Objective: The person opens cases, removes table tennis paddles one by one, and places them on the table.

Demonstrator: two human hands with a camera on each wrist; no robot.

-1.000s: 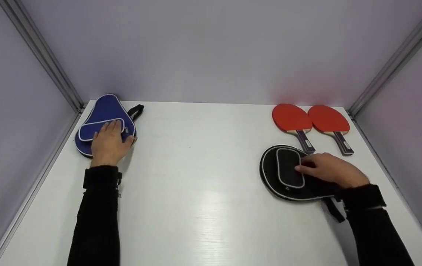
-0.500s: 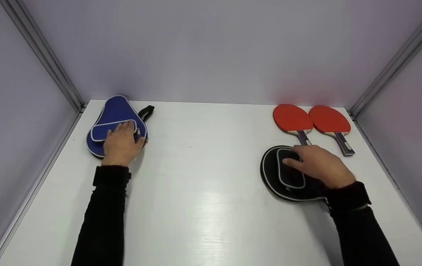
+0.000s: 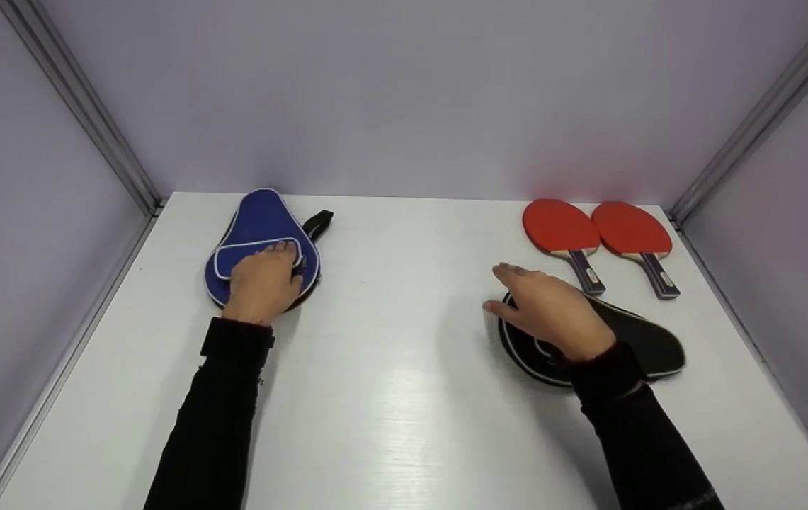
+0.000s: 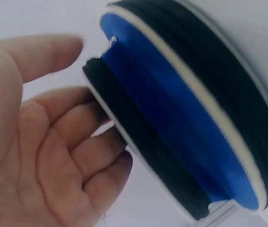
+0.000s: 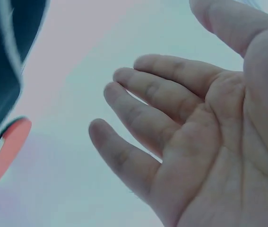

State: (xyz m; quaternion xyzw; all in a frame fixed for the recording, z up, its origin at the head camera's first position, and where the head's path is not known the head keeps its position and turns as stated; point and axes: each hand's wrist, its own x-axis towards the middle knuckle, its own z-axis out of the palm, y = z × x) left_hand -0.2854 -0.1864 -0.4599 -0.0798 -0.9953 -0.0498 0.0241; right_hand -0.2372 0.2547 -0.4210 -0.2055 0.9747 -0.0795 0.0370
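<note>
A blue paddle case (image 3: 262, 218) with white piping lies at the back left of the white table (image 3: 389, 382). My left hand (image 3: 262, 280) rests on its front pocket with the fingers laid flat. In the left wrist view my fingers (image 4: 77, 156) touch the edge of the blue case (image 4: 171, 123). A black paddle case (image 3: 648, 340) lies at the right. My right hand (image 3: 549, 308) hovers over its left part with fingers spread, holding nothing. The right wrist view shows the bare palm (image 5: 181, 137) and a corner of the black case (image 5: 6, 71).
Two red paddles (image 3: 558, 227) (image 3: 630, 228) lie side by side at the back right, handles pointing toward me, just behind the black case. Grey walls close in the table on the left, back and right. A red paddle edge (image 5: 6, 146) shows in the right wrist view.
My left hand has slid the blue case to the right. My right hand has moved left and come up off the black case, which has turned so its narrow end points right.
</note>
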